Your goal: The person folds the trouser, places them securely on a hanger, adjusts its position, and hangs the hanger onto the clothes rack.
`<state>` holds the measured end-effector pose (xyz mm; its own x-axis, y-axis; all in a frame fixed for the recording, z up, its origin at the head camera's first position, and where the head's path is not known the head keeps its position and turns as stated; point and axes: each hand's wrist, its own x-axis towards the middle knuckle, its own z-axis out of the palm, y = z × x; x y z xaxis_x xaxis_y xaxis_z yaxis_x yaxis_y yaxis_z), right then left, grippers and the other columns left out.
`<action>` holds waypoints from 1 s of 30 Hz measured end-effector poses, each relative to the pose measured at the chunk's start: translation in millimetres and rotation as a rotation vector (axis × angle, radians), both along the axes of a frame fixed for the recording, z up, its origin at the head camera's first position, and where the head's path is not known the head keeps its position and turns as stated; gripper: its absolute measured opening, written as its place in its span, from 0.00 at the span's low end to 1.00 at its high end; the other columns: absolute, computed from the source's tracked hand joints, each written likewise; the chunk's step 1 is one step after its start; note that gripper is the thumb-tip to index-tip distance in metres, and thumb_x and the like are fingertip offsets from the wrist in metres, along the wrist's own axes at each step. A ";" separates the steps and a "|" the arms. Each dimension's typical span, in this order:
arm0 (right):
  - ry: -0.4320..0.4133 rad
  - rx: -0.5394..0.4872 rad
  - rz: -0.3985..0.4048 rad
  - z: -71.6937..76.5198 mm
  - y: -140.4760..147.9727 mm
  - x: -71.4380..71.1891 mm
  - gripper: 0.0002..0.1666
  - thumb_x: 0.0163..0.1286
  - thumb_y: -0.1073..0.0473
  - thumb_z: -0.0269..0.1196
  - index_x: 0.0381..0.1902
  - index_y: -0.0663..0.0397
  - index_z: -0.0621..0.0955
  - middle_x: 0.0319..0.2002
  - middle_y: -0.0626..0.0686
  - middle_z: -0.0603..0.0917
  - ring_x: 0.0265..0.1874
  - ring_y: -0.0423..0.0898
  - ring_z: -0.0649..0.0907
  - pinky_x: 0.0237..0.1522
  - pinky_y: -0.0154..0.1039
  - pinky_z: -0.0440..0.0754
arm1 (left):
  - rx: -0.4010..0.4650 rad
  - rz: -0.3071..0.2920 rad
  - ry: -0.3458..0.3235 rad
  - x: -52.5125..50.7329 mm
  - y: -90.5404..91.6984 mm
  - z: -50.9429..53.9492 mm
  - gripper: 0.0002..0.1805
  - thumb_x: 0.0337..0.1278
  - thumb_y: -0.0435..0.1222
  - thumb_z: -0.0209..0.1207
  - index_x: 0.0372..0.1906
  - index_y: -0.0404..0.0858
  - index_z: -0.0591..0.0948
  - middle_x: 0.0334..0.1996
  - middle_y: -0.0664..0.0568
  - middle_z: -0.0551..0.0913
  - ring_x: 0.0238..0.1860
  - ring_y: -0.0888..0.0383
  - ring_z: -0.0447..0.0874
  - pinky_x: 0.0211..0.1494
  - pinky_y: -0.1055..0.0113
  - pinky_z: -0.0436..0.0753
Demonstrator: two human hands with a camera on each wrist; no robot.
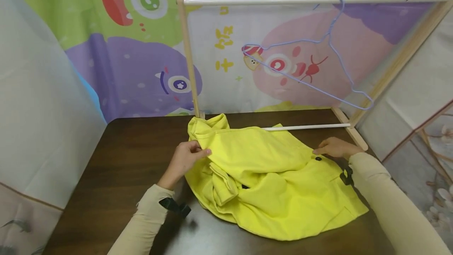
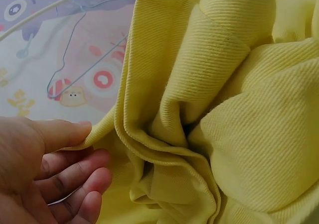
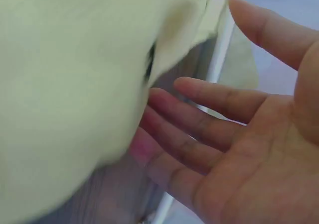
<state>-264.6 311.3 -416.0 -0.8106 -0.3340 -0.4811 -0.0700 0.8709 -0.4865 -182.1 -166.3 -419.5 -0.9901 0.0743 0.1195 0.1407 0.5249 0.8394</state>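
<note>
A yellow garment (image 1: pixel 269 192) with dark buttons lies bunched on the dark table. At its upper left side my left hand (image 1: pixel 182 160) pinches the cloth edge; in the left wrist view the thumb and index finger of that hand (image 2: pixel 55 169) hold the yellow fabric (image 2: pixel 249 124) between them. By the garment's right edge, near a black button (image 1: pixel 318 159), is my right hand (image 1: pixel 334 147). The right wrist view shows that hand (image 3: pixel 234 134) with fingers spread and extended, fingertips at the edge of the cloth (image 3: pixel 75 84), thumb apart from it.
Behind the garment stands a rack with a white top rail (image 1: pixel 265 0) and wooden posts (image 1: pixel 190 58). A blue wire hanger (image 1: pixel 304 83) hangs from the rail. A white lower bar (image 1: pixel 311 127) runs along the back of the dark table (image 1: pixel 116 160). Cartoon-print cloth covers the wall behind.
</note>
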 end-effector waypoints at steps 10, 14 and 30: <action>-0.038 0.093 -0.164 -15.4 -47.4 -47.2 0.29 0.70 0.43 0.60 0.26 0.66 0.74 0.19 0.56 0.72 0.19 0.47 0.71 0.34 0.45 0.76 | 0.022 -0.010 0.003 0.7 1.3 -1.9 0.13 0.57 0.37 0.68 0.23 0.35 0.79 0.16 0.55 0.74 0.22 0.59 0.66 0.26 0.67 0.67; -0.050 0.081 -0.227 -20.5 -48.8 -51.0 0.29 0.66 0.42 0.63 0.14 0.49 0.65 0.11 0.45 0.59 0.12 0.40 0.60 0.21 0.37 0.68 | 0.011 -0.010 -0.011 0.4 2.6 -1.6 0.11 0.57 0.36 0.67 0.25 0.35 0.80 0.19 0.52 0.78 0.23 0.58 0.69 0.27 0.66 0.69; 0.004 -0.059 -0.150 -25.9 -28.7 -41.7 0.17 0.64 0.61 0.65 0.18 0.52 0.72 0.16 0.47 0.66 0.15 0.41 0.64 0.23 0.37 0.67 | 0.079 -0.002 -0.078 1.2 -10.1 3.9 0.10 0.61 0.35 0.64 0.42 0.32 0.86 0.35 0.47 0.86 0.36 0.54 0.80 0.37 0.63 0.77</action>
<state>-306.3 282.6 -441.8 -0.8554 -0.2362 -0.4609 0.0566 0.8419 -0.5367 -180.9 -176.4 -415.7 -0.9964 0.0695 0.0476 0.0742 0.4561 0.8868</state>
